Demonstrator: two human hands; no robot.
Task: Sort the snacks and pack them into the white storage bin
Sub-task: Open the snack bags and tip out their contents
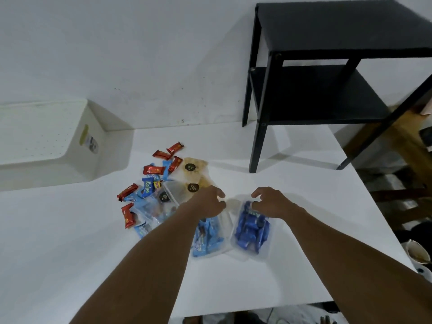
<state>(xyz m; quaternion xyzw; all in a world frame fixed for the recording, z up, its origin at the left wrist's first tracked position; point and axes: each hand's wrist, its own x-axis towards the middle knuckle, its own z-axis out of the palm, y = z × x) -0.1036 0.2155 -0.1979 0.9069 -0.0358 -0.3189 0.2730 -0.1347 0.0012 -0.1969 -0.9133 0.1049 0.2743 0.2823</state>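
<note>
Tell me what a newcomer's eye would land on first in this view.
Two bare forearms reach to mid-table, the left hand and right hand over a clear bag of dark blue snacks. Left of the hands lies a bright scatter of red wrappers and light blue packets. The white storage bin sits at the far left, and a black side table stands on the table's far right.

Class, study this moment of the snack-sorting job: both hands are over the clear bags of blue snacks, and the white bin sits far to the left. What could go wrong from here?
1. The white storage bin seems to lie on its side, so packed snacks might slide out.
2. Loose red bars and light blue packets lie mixed together; sorts could be confused.
3. The left hand and right hand crowd the clear bag of dark blue snacks; one slippery bag could drop.
</note>
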